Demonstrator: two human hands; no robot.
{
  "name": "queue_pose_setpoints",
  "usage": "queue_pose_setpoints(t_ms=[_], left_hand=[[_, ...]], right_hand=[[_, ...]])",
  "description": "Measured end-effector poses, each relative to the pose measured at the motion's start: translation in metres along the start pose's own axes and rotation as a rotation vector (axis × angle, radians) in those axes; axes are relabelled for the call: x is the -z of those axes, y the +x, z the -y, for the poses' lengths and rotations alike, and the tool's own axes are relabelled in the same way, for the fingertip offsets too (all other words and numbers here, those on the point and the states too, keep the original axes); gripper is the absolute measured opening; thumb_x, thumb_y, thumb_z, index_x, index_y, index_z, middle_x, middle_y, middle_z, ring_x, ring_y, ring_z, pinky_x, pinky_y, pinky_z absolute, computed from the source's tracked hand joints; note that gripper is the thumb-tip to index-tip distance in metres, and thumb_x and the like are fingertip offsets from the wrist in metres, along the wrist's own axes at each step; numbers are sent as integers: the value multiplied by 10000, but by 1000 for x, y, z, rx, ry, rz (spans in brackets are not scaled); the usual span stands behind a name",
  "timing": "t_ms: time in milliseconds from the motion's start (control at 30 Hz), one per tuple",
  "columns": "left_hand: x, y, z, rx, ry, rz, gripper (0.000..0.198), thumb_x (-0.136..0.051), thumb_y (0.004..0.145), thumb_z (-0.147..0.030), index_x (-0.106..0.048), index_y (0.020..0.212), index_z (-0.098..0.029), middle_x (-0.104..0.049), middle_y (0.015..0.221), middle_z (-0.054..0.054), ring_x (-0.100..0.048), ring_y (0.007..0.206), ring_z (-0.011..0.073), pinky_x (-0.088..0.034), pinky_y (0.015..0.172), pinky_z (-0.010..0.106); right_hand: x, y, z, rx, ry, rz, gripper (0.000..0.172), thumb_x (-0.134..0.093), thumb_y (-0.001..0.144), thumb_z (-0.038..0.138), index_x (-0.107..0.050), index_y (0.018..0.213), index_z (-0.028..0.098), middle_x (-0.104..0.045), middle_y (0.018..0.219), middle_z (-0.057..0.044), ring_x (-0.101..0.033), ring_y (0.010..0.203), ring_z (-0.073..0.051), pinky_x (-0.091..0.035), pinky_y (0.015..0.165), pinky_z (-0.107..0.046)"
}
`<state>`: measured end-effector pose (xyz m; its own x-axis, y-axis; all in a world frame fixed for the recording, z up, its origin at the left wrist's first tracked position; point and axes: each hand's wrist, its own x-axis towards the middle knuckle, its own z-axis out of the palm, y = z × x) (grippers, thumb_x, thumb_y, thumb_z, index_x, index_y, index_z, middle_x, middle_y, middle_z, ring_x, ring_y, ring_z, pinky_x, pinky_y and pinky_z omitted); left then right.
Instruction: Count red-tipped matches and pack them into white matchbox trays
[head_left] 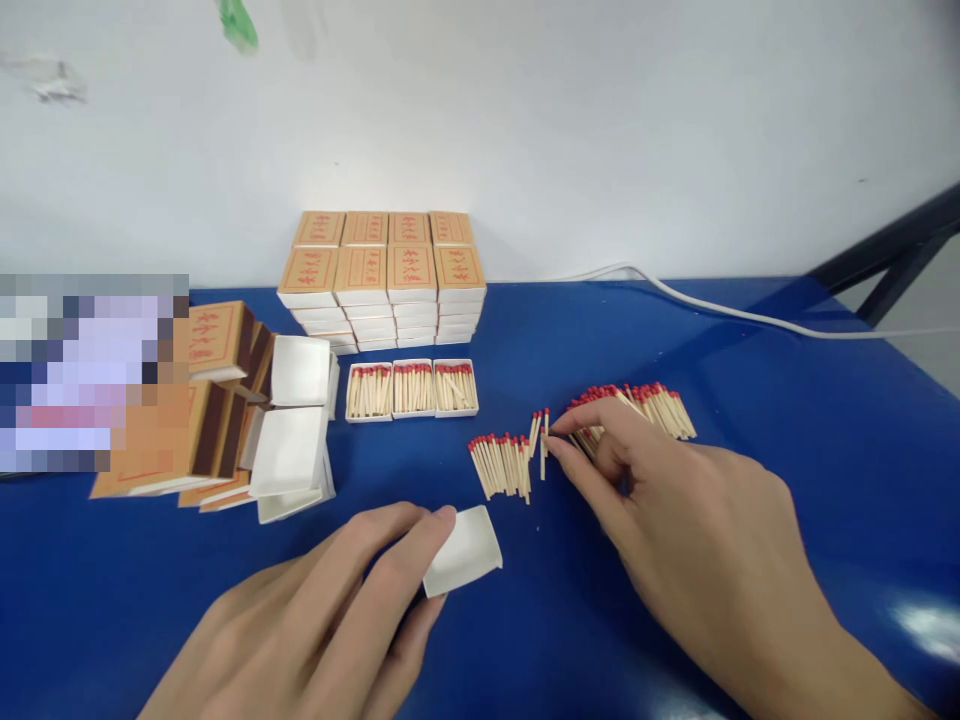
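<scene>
My left hand (330, 610) is closed around a small white matchbox tray (466, 552), whose visible inside is bare. Thumb and forefinger of my right hand (675, 510) pinch together at a match (544, 455) lying on the table. Left of those fingertips lies a small group of red-tipped matches (504, 465). A larger heap of matches (667, 408) sits beside and partly behind my right hand, which hides some of it. Farther back, three white trays (456, 412) stand side by side, filled with matches.
Brown-topped matchboxes (364, 275) are stacked in rows against the white wall. At the left stand outer matchbox sleeves (217, 345) and several bare white trays (289, 450). A white cable (720, 312) crosses the back right of the blue table (795, 440), near a dark metal bar (885, 240).
</scene>
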<state>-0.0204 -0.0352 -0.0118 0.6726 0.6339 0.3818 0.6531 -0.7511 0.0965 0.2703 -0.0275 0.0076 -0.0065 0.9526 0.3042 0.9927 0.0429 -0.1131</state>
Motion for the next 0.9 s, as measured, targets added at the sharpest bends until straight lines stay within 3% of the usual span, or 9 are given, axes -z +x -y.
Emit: queue_pose_setpoints(t_ms=[500, 900], left_hand=[[1, 3, -2, 3, 10, -17, 385, -570, 1158, -296, -642, 1524, -202, -804, 1355, 9, -843, 1025, 186, -632, 744, 365], [1, -2, -2, -6, 4, 6, 414, -563, 1165, -302, -610, 1565, -205, -796, 1381, 12, -851, 972, 202, -661, 710, 401]], right_hand=[[2, 0, -1, 21, 5, -25, 150, -564, 1093, 380, -665, 997, 324, -639, 561, 94, -631, 429, -255, -268, 474, -300], [-6, 11, 9, -79, -49, -38, 281, -687, 1063, 527, -708, 898, 300, -609, 522, 73, -590, 434, -240, -247, 491, -304]])
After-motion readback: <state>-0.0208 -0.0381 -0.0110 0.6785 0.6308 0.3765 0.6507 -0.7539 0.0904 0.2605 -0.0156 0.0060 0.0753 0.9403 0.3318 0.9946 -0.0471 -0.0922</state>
